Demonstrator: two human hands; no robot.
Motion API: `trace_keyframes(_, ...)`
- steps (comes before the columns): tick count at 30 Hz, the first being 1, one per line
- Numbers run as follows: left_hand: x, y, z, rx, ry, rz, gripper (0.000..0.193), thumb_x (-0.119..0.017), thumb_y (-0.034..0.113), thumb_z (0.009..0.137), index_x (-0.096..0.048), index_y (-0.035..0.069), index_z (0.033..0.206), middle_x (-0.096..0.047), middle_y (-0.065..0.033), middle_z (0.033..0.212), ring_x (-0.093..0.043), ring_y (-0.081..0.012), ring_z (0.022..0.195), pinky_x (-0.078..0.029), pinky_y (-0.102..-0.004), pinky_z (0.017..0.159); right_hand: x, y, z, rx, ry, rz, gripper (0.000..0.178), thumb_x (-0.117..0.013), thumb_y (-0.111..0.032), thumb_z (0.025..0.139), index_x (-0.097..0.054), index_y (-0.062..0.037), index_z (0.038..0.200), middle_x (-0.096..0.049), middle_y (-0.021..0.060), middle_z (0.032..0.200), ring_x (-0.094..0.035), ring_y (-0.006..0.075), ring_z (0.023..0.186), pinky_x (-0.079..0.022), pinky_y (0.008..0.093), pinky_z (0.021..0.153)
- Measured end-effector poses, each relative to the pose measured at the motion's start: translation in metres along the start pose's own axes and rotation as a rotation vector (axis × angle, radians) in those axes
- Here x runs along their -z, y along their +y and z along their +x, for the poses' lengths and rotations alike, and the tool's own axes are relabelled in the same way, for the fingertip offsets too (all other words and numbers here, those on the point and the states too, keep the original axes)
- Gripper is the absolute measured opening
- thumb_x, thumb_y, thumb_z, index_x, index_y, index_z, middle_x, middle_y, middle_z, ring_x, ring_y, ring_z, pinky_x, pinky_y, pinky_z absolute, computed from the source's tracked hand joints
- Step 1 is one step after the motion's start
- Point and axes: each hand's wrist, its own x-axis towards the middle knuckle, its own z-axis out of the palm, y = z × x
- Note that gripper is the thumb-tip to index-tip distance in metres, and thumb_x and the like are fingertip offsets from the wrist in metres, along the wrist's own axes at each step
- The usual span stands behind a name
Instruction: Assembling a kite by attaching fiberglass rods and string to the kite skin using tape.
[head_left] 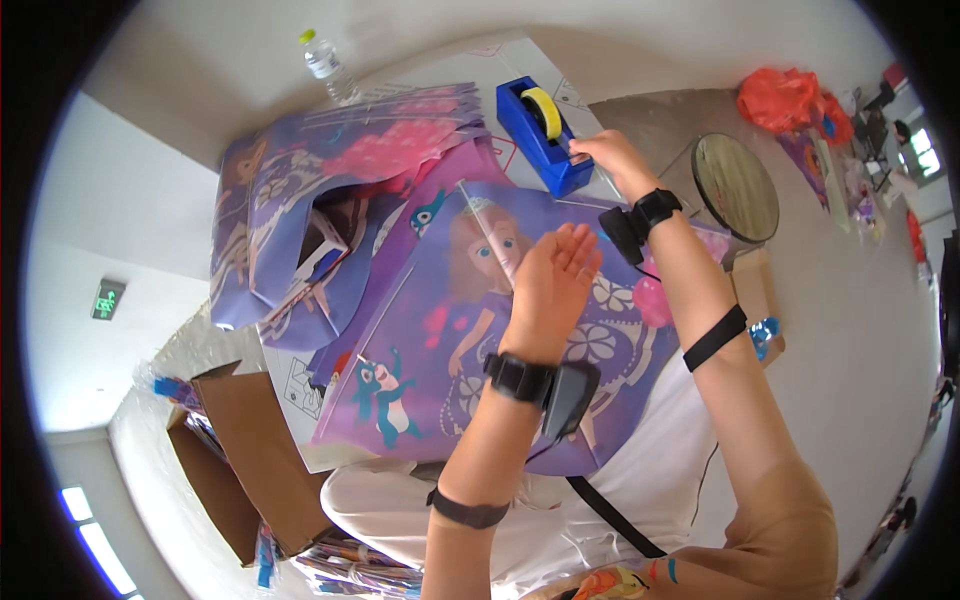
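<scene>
A blue tape dispenser with a yellow-cored roll stands at the far side of the table. My right hand is at its near right end, fingertips pinched together against it; whatever they grip is too small to make out. Across the table and over my lap lies a purple plastic sheet printed with a cartoon princess and a teal animal. My left hand rests on this sheet, palm turned up and fingers stretched out, holding nothing. A thin whitish strip runs along the sheet toward that hand.
Folded printed plastic pieces are piled on the table's left, near a water bottle. An open cardboard box stands at the lower left. Right of the table are a round stool and red plastic bags.
</scene>
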Motion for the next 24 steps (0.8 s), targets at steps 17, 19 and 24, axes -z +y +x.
trace_keyframes(17,0.022,-0.016,0.04,0.009,0.198,0.035,0.044,-0.052,0.014,0.096,-0.045,-0.004,0.135,-0.051,-0.0133,0.131,-0.054,-0.0266,0.12,-0.045,-0.0384,0.101,-0.013,-0.042,-0.057,0.022,0.167,0.245,0.031,-0.075,-0.026,0.082,-0.07,0.0037,0.089,-0.066,0.0027,0.085,-0.055,0.0118,0.082,-0.043,0.032,0.075)
trace_keyframes(19,0.029,-0.011,0.035,-0.017,0.18,0.07,0.045,-0.052,0.015,0.096,-0.044,-0.005,0.135,-0.05,-0.0137,0.134,-0.053,-0.0264,0.121,-0.045,-0.0388,0.102,-0.009,-0.031,-0.104,-0.016,0.136,0.239,0.03,-0.075,-0.026,0.084,-0.07,0.0026,0.09,-0.066,0.0014,0.085,-0.056,0.0106,0.083,-0.044,0.0303,0.075)
trace_keyframes(24,0.021,-0.011,0.039,-0.048,0.156,0.1,0.046,-0.052,0.016,0.096,-0.044,-0.006,0.135,-0.051,-0.0137,0.132,-0.054,-0.027,0.12,-0.046,-0.0391,0.101,0.028,-0.003,-0.262,-0.051,0.178,0.292,0.025,-0.069,-0.025,0.091,-0.069,-0.0017,0.099,-0.066,0.0025,0.1,-0.058,0.0105,0.093,-0.045,0.0279,0.082)
